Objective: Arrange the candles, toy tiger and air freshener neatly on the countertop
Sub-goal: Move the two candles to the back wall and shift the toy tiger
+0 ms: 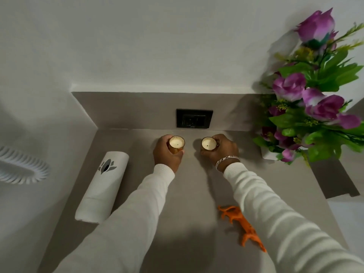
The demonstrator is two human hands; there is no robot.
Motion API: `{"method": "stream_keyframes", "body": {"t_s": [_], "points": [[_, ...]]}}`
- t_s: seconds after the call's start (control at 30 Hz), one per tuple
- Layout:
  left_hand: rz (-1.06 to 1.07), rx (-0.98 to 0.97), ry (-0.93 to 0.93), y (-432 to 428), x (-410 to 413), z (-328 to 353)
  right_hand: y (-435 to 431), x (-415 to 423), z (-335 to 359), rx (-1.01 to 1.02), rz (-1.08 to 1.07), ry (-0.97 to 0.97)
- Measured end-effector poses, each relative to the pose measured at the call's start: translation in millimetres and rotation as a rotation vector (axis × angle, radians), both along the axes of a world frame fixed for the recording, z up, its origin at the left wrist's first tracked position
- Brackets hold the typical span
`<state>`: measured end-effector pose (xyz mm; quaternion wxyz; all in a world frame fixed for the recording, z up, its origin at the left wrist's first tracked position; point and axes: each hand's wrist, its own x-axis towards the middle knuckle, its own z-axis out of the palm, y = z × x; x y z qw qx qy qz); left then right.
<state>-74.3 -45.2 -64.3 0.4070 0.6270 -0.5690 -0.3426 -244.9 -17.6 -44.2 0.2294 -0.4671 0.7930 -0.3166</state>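
Note:
Two small candles in amber glass cups stand near the back of the grey countertop [197, 194], just below a wall socket. My left hand [166, 152] grips the left candle [176, 143]. My right hand [220, 150] grips the right candle [209, 144]. Both candles are upright with a small gap between them. A white air freshener [103, 184] with a grey flower mark lies on its side at the left of the counter. An orange toy tiger [242, 227] lies on its side at the front right, partly hidden under my right sleeve.
A black wall socket [194, 118] sits in the backsplash behind the candles. A white pot of purple artificial flowers [315, 99] fills the back right corner. A white coiled hose [21, 166] hangs on the left wall. The counter ends in a step at the right.

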Motion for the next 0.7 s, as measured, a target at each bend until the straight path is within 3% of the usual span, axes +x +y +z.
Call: {"method": "stream_keyframes", "body": {"t_s": [0.3, 0.47, 0.6, 0.7], "points": [[0.009, -0.012, 0.075, -31.3, -7.9, -22.5, -28.8, -9.5, -19.3, 0.024, -0.029, 0.009], [-0.052, 0.049, 0.114, -20.9, -3.5, -21.7, -2.8, -15.0, -11.6, 0.037, 0.010, -0.020], [-0.091, 0.043, -0.129, 34.9, 13.0, -32.4, 67.7, -38.2, -1.4, 0.308, 0.190, 0.170], [-0.315, -0.070, -0.557, 82.3, 24.7, -47.7, 119.2, -48.9, 2.9, 0.607, 0.389, 0.360]]}}
